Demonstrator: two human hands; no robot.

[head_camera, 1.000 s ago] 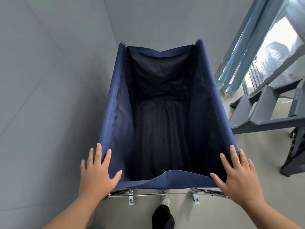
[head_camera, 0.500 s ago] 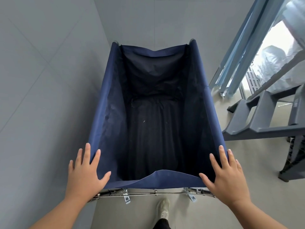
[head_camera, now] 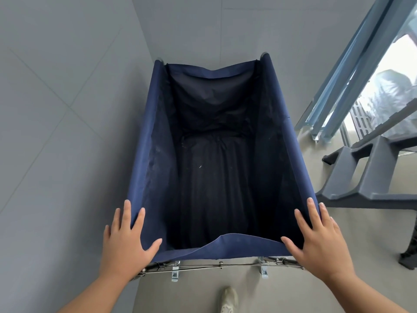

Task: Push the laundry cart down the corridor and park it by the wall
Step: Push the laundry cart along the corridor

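The laundry cart (head_camera: 144, 154) is a deep navy fabric bin on a metal frame (head_camera: 216, 265), empty and dark inside. It stands right in front of me, its left side close along the grey wall (head_camera: 56, 132) and its far end near the end wall (head_camera: 203, 26). My left hand (head_camera: 126, 242) lies flat on the near left corner of the rim, fingers spread, thumb over the near edge. My right hand (head_camera: 320, 242) lies the same way on the near right corner.
A grey stepped plastic stand (head_camera: 361, 177) sits on the floor just right of the cart. Beyond it are blue-framed glass doors (head_camera: 338, 86) with a person in white (head_camera: 392, 102) behind them. My white shoe (head_camera: 229, 300) shows below the cart frame.
The cart and I have moved a little forward along the left wall; the grey stand sits lower in view. My foot has stepped. Both hands stay on the near corners.
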